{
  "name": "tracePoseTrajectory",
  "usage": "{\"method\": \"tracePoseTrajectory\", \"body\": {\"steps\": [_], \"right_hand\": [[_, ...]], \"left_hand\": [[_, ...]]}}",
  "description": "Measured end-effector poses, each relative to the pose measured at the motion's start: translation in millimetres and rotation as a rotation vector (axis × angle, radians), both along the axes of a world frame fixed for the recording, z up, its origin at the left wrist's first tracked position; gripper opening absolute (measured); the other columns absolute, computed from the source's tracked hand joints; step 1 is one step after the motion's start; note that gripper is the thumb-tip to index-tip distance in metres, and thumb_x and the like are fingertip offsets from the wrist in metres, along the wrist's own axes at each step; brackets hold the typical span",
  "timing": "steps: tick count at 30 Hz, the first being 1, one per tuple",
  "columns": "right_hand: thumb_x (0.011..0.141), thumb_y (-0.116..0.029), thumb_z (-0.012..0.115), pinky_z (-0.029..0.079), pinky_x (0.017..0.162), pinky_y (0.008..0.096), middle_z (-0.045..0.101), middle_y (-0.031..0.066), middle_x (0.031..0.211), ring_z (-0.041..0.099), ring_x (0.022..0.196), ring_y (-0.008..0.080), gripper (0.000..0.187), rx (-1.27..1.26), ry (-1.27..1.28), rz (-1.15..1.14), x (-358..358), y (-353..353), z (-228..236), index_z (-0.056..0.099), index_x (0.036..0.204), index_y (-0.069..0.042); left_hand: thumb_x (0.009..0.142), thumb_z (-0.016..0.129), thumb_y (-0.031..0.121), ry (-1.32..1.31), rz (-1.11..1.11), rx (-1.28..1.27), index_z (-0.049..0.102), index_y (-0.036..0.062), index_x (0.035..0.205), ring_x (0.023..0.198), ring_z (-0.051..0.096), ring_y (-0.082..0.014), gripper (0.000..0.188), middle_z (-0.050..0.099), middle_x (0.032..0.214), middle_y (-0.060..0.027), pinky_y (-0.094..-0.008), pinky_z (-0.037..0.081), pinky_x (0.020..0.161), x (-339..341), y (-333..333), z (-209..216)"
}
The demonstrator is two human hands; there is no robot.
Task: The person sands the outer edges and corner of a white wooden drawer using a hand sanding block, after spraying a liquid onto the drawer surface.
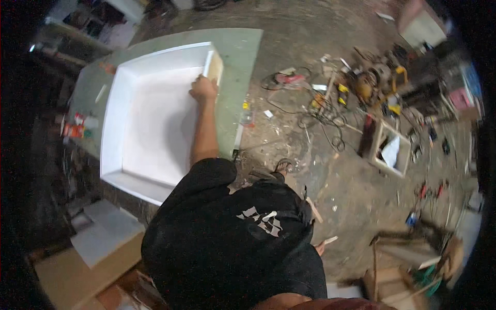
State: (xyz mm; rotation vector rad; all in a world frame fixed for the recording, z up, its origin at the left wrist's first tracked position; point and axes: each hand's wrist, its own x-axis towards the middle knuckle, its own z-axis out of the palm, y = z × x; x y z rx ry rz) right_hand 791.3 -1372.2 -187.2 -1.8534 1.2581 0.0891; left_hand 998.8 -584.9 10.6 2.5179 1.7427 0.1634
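Left hand [204,89] on white box [119,121] — right hand [320,249] with pale stick [330,240]

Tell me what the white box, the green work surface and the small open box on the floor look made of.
White box: probably wood board, smooth white inside; one outer side shows bare tan.
Green work surface: flat, dull green; painted board or another sheet, unclear.
Small open box: likely unfinished wood, judging by its pale tan edges.
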Motion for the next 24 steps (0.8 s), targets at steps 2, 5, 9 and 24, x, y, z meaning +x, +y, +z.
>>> {"method": "tracePoseTrajectory", "body": {"steps": [2,5,9,24], "right_hand": [[0.099,-0.041,0.056,0.047,0.092,0.0395,0.061,0.0163,0.121,0.06,0.108,0.0253,0.055,0.055,0.053,0.085,48.9,5.7,0.0,0.055,0.133,0.002],[0.1,-0.041,0.054,0.046,0.094,0.0393,0.06,0.0163,0.123,0.059,0.11,0.0256,0.054,0.095,0.078,0.247,153.5,15.9,1.5,0.054,0.134,0.001],[0.101,-0.04,0.052,0.044,0.096,0.0391,0.059,0.0163,0.126,0.057,0.113,0.0261,0.053,0.106,0.025,0.478,323.6,49.1,7.4,0.053,0.135,0.001],[0.105,-0.036,0.045,0.038,0.106,0.0383,0.054,0.0163,0.138,0.052,0.125,0.0279,0.051,0.201,-0.434,1.47,917.5,463.5,79.9,0.049,0.14,0.0]], "left_hand": [[0.085,0.071,0.034,-0.128,0.016,0.155,0.066,0.0053,0.105,0.102,0.064,-0.0336,0.036,0.069,0.104,-0.0134,-0.0489,0.049,0.086,-14.1,11.3,-9.1],[0.086,0.07,0.027,-0.171,-0.016,0.178,0.067,0.0057,0.107,0.101,0.063,-0.0339,0.03,0.069,0.105,-0.0147,-0.0504,0.047,0.087,-10.5,13.1,-9.1],[0.085,0.069,0.022,-0.216,-0.051,0.133,0.07,0.004,0.105,0.103,0.06,-0.0338,0.027,0.068,0.098,-0.0177,-0.048,0.044,0.09,-2.0,2.6,-5.1],[0.072,0.078,0.06,-0.238,0.195,-0.043,0.042,-0.0016,0.144,0.13,0.048,-0.04,0.101,0.051,0.139,-0.0281,-0.0473,0.038,0.109,2.5,-75.8,23.7]]}}
